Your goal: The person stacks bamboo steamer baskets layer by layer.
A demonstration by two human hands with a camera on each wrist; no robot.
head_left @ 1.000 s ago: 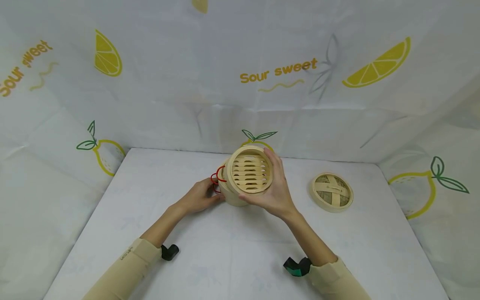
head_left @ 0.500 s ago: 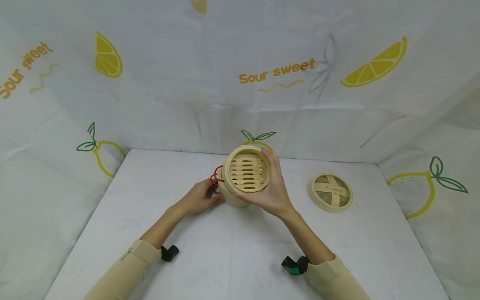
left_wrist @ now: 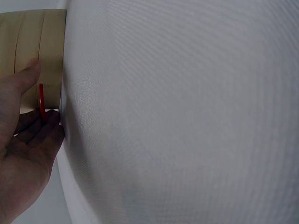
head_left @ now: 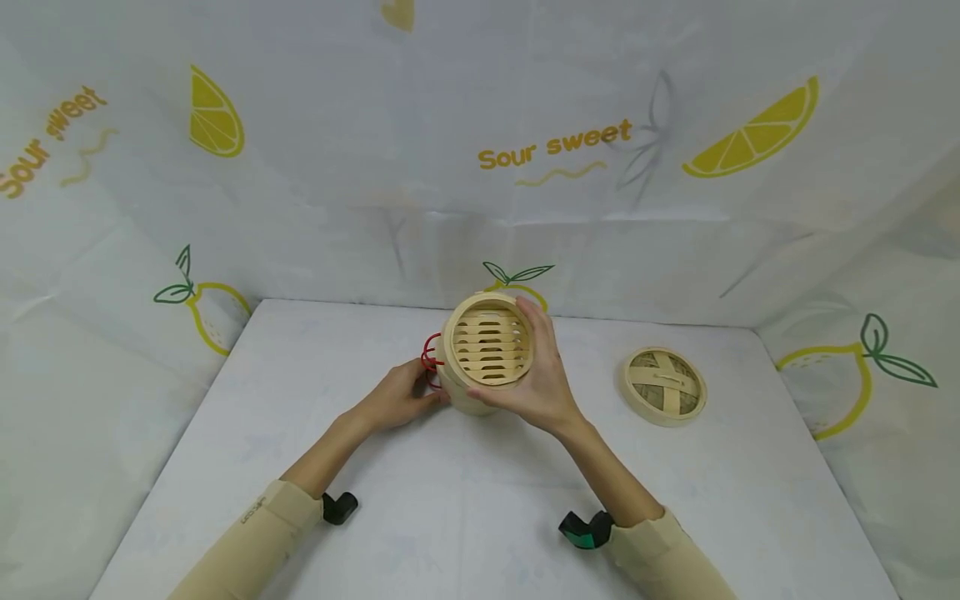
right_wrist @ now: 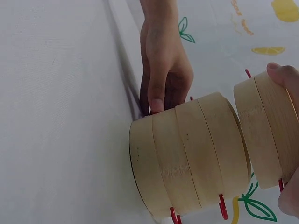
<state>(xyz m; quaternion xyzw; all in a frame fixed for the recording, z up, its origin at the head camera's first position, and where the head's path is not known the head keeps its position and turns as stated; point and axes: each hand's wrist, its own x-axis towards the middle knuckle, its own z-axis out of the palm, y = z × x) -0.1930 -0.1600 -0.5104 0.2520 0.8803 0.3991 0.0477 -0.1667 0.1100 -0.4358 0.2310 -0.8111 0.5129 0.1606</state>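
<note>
A round bamboo steamer basket (head_left: 491, 340) with a slatted base is held by my right hand (head_left: 546, 383), thumb on the near side and fingers on the far side. Below it stands a stack of bamboo steamer baskets (right_wrist: 187, 154) on the table. In the right wrist view, the held basket (right_wrist: 259, 128) sits just above the stack with a narrow gap, and its far contact is unclear. My left hand (head_left: 395, 398) holds the stack's left side, thumb on the wall and fingers by a red loop handle (left_wrist: 42, 100).
To the right on the white table (head_left: 465, 517) lies a round bamboo lid (head_left: 663, 385) with a crossed strip on top. A white cloth wall (head_left: 375, 183) with lemon prints rises behind the table.
The right hand has moved slightly left with its basket, bringing it more over the stack. The left hand stays in place, and the lid has not moved.
</note>
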